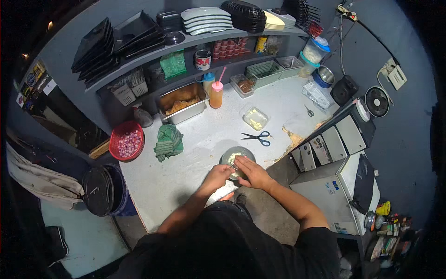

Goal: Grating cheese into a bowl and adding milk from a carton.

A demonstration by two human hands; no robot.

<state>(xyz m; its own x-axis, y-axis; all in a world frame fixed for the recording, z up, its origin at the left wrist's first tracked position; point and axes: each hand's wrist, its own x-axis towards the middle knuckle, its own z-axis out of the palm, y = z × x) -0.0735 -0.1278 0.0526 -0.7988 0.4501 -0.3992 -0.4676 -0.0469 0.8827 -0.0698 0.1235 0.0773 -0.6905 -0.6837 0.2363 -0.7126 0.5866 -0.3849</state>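
A round grey bowl or plate [249, 152] with pale, crumbly food [234, 158] stands at the near edge of the white table, in front of my body. At its left rim is my left hand [220, 176], its fingers curled; what they pinch is too small to tell. My right hand [253, 171] reaches over the bowl from the right, fingers extended on or just above the food, hiding part of it. Black-handled scissors [258, 138] lie beyond the bowl. Farther back stands a clear plastic container [255, 119] with pale yellow pieces and a light-coloured utensil in it.
Along the left are a red basket of peeled shallots [127, 141], a green cloth [168, 142] and a steel pan of fried food [184, 112]. A pink-capped squeeze bottle [216, 95] stands behind. Small scissors [309, 111] lie at right, near the table's chipped edge [292, 139].
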